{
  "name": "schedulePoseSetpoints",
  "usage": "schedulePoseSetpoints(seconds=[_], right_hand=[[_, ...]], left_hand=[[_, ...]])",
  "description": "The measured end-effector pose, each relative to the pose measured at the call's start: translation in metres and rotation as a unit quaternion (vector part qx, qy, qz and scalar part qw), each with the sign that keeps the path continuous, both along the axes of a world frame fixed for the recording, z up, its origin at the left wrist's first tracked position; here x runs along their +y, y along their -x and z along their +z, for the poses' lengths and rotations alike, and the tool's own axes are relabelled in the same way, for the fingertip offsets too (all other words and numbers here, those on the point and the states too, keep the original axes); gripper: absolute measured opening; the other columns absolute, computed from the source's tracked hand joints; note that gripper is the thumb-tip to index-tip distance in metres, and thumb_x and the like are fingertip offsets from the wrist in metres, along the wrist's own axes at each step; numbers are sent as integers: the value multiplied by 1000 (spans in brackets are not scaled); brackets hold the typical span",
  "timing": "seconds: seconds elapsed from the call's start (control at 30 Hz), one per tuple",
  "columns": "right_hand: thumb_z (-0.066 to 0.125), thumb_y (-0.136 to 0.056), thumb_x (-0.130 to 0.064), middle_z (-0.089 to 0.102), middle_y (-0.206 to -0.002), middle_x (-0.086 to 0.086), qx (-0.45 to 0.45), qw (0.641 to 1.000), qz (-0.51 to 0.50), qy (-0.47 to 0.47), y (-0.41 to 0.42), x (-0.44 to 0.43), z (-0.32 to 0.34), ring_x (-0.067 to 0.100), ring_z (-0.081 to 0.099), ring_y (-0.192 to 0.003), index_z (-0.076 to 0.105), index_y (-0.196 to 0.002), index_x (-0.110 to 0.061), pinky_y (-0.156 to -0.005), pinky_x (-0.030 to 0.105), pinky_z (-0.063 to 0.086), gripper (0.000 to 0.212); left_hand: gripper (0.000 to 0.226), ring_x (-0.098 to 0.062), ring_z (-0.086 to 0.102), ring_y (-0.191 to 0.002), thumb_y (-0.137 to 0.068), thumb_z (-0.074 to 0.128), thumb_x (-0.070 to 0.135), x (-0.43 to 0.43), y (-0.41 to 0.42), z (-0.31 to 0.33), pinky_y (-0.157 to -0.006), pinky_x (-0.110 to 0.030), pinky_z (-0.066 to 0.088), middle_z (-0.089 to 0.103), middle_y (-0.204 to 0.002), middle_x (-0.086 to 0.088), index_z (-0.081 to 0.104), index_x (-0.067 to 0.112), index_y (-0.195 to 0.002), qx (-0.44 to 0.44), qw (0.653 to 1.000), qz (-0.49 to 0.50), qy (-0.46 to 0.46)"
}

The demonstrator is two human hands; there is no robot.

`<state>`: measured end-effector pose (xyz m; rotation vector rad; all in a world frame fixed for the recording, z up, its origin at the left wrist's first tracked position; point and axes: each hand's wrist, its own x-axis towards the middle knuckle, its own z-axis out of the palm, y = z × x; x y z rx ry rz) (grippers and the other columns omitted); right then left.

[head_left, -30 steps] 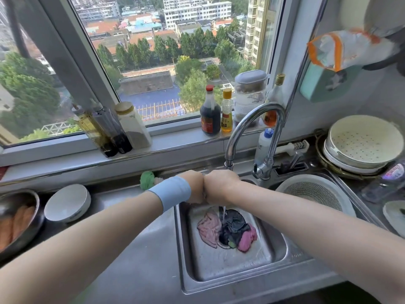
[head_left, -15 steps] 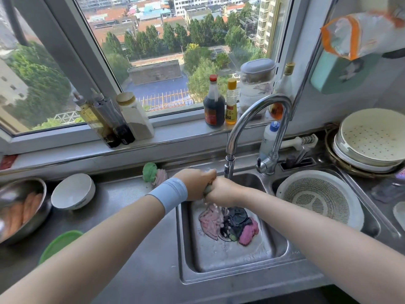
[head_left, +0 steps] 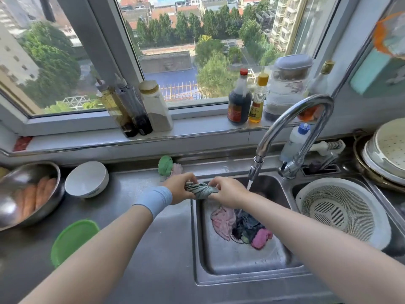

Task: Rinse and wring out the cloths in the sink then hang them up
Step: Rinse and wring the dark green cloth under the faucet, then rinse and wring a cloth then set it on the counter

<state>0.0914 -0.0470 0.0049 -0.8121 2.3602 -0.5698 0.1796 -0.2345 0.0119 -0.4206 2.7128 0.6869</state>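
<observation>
A twisted grey-green cloth (head_left: 201,189) is stretched between my two hands over the left rim of the sink (head_left: 197,270). My left hand (head_left: 178,189), with a blue wristband, grips its left end. My right hand (head_left: 228,191) grips its right end. Down in the basin lie a pale pink cloth (head_left: 222,222), a dark blue cloth (head_left: 247,224) and a bright pink cloth (head_left: 262,238), bunched over the drain. Water runs from the tap (head_left: 291,119) just right of my right hand. A green cloth (head_left: 165,165) and a pale one sit wrung behind the sink.
A white colander (head_left: 341,213) fills the right basin. On the left counter stand a white bowl (head_left: 86,178), a steel bowl of carrots (head_left: 28,194) and a green lid (head_left: 72,240). Bottles (head_left: 240,99) line the windowsill. Stacked strainers (head_left: 385,150) sit far right.
My hands shifted left from under the tap and drew apart, so the twisted cloth between them now shows. The view tilted down toward the sink.
</observation>
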Motion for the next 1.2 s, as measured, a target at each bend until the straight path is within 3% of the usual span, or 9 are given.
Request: schedulePoseSetpoints(seconds=[0.17, 0.33, 0.47, 0.6, 0.67, 0.77, 0.83, 0.97, 1.2], right_hand=[[74, -82, -37, 69, -120, -2, -2, 998, -65, 26, -12, -73, -21, 21, 62, -111, 66, -122, -29, -90, 32, 50, 42], [65, -87, -13, 50, -146, 2, -68, 993, -63, 66, -19, -114, -45, 21, 51, -130, 47, -146, -23, -108, 28, 40, 63], [56, -91, -11, 63, -131, 4, -94, 989, -110, 44, -13, -99, -69, 20, 58, -121, 59, -135, -18, -104, 28, 44, 45], [56, -91, -11, 70, -120, 0, -129, 981, -142, -5, -6, -54, -93, 11, 65, -104, 70, -120, -17, -89, 17, 47, 33], [59, -91, -11, 73, -108, 1, -160, 973, -159, -50, -5, -20, -108, 5, 66, -75, 72, -114, -17, -62, 7, 46, 28], [63, -87, -13, 70, -80, 0, -186, 952, -224, -95, -1, 30, -126, 9, 57, -54, 75, -89, -20, -45, 15, 42, 15], [59, -87, -10, 67, -79, 1, -183, 942, -261, -107, 6, 56, -137, 15, 59, -61, 76, -93, -13, -56, 23, 46, 18], [57, -92, -12, 69, -122, 2, -161, 944, -263, -117, 23, 89, -154, 19, 63, -108, 71, -115, -14, -96, 27, 46, 27], [55, -88, -7, 33, -159, 7, -132, 971, -99, -175, 41, 109, -204, 26, 34, -144, 61, -135, -19, -119, 32, 27, 49]], left_hand=[[31, -25, 58, -106, -85, 69, 31, -54, -4, -21, -87, -40, 51, 61, -115, 1, 57, 30, -113, 15, 998, 18, 62], [55, -30, 41, -129, -85, 69, 32, -104, 5, -42, -107, -45, 39, 44, -138, -9, 49, 25, -136, -37, 995, 32, 83], [53, -29, 48, -127, -89, 64, 33, -106, 16, -59, -105, -40, 41, 51, -139, -8, 50, 23, -138, -46, 998, 9, 29], [42, -21, 59, -110, -91, 60, 28, -72, 33, -73, -97, -33, 48, 61, -128, -3, 56, 21, -132, -14, 998, -25, -57], [38, -20, 60, -105, -92, 60, 31, -49, 44, -80, -95, -35, 50, 62, -123, 0, 57, 24, -129, -29, 995, -52, -76], [36, -19, 60, -106, -94, 57, 33, -12, 60, -96, -92, -32, 48, 63, -122, 3, 56, 26, -130, -75, 989, -83, -96], [35, -18, 60, -110, -94, 56, 33, 12, 68, -112, -87, -28, 45, 63, -125, 5, 56, 26, -128, -100, 986, -91, -98], [33, -22, 61, -108, -93, 54, 32, 54, 78, -147, -84, -25, 42, 64, -126, -1, 60, 23, -124, -154, 980, -68, -104], [34, -24, 60, -111, -92, 53, 31, 105, 81, -210, -84, -22, 45, 63, -128, -1, 61, 28, -125, -197, 974, -11, -116]])
